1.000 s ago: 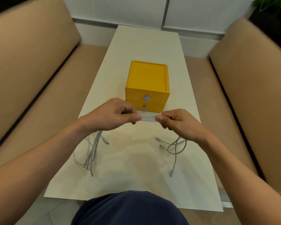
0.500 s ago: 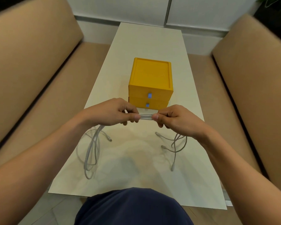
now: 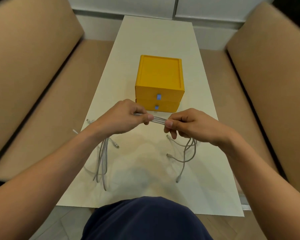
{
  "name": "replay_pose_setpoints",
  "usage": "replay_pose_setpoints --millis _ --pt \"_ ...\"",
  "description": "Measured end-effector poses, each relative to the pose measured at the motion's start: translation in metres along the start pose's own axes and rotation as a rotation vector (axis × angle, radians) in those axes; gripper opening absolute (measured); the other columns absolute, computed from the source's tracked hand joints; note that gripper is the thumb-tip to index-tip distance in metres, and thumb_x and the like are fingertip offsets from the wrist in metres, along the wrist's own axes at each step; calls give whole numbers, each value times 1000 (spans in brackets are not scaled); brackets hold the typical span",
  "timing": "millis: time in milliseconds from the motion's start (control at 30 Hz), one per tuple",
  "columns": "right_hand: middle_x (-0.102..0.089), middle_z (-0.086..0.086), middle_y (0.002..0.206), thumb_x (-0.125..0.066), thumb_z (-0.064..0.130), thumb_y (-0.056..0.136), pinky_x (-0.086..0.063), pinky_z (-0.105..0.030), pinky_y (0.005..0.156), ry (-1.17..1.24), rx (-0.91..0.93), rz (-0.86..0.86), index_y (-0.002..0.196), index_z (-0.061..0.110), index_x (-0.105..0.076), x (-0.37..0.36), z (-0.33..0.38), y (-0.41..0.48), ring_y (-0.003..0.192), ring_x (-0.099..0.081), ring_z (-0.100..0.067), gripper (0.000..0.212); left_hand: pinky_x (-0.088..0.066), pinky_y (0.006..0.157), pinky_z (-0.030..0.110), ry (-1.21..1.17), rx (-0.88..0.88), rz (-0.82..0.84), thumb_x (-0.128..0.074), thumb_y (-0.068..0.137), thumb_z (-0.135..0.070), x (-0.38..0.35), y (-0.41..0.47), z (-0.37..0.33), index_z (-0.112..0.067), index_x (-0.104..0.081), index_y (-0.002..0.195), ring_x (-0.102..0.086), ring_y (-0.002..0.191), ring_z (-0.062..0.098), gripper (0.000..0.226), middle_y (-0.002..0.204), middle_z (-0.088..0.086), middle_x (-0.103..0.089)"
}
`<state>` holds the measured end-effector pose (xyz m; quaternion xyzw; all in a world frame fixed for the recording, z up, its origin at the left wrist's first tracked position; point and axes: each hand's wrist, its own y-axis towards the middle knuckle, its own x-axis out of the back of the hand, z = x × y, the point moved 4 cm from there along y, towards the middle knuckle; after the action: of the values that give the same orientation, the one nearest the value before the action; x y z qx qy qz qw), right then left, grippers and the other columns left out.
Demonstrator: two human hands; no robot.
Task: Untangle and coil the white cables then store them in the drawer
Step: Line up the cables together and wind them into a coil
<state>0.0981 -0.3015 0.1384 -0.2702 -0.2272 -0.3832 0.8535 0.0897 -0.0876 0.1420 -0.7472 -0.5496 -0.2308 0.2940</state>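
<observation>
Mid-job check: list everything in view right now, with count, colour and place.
cables: several in one bundle, exact count unclear, white, stretched between both hands, ends trailing down to the table on either side
drawer box: one, yellow, mid-table beyond the hands, both drawers look closed
pulls: two, blue, one on each drawer front
table: one, cream, between the sofas
sofas: two, tan, left and right of the table
lap: one, dark blue cloth, at the table's near edge
left hand: one, pinches the bundle's left part
right hand: one, pinches the bundle's right part
</observation>
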Motion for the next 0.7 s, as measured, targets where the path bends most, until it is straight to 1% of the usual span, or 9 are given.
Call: replay_pose_setpoints --millis 67,167,267,300,433,500,567,633,700 --pt "-71 5 73 -52 42 106 -41 -20 62 5 5 -35 91 21 -74 0 -2 3 56 -49 -2 34 -30 49 18 -10 -19 5 -66 97 -45 2 3 -2 -23 -76 84 -45 44 -2 28 41 -21 -49" --pt "-67 3 63 -53 51 103 -45 -32 65 -73 -17 -135 83 22 -70 -1 -11 10 55 -52 -5 39 -32 48 8 -113 -84 40 -68 96 -38 3 1 -8 -22 -75 80 -48 45 -4 24 42 -16 -50" --pt "-61 3 61 -53 54 102 -44 -37 62 -81 18 -197 73 23 -62 1 -9 7 53 -50 -7 43 -34 55 20 -190 -127 20 -70 90 -49 6 4 -4 -28 -77 76 -39 53 10 26 65 22 -55" --pt "-56 5 60 -53 53 102 -41 -33 60 -51 47 -188 72 22 -60 1 -5 4 53 -46 -7 44 -34 56 23 -180 -118 6 -70 90 -50 6 6 0 -28 -77 76 -39 54 12 26 67 26 -53" --pt "-45 12 57 -55 48 102 -31 -24 56 244 116 -49 69 14 -60 0 4 -8 56 -36 -10 47 -33 54 11 -181 -117 13 -70 94 -41 9 8 -1 -28 -76 76 -44 48 1 24 52 -5 -53" --pt "-43 9 56 -56 48 102 -29 -25 56 268 70 -69 71 17 -64 5 -6 -8 55 -33 -12 45 -35 53 7 -189 -155 23 -70 96 -34 9 8 -7 -24 -76 76 -45 46 1 24 51 -10 -52" --pt "-45 8 54 -57 52 99 -31 -24 55 127 14 -134 77 19 -71 9 -12 -4 52 -35 -11 42 -34 56 9 -214 -186 55 -71 94 -35 5 5 -8 -23 -79 76 -43 50 4 22 55 -2 -56" --pt "-48 7 54 -60 52 97 -33 -21 53 50 3 -190 80 18 -72 10 -12 -1 48 -37 -8 40 -37 63 20 -283 -190 65 -72 91 -41 2 4 -5 -24 -82 79 -46 62 20 23 71 18 -64" --pt "-49 7 54 -61 50 98 -33 -21 52 31 28 -208 75 17 -69 10 -7 -1 48 -39 -7 41 -37 61 18 -304 -163 48 -70 91 -43 3 7 3 -24 -82 80 -44 66 18 24 75 22 -61"
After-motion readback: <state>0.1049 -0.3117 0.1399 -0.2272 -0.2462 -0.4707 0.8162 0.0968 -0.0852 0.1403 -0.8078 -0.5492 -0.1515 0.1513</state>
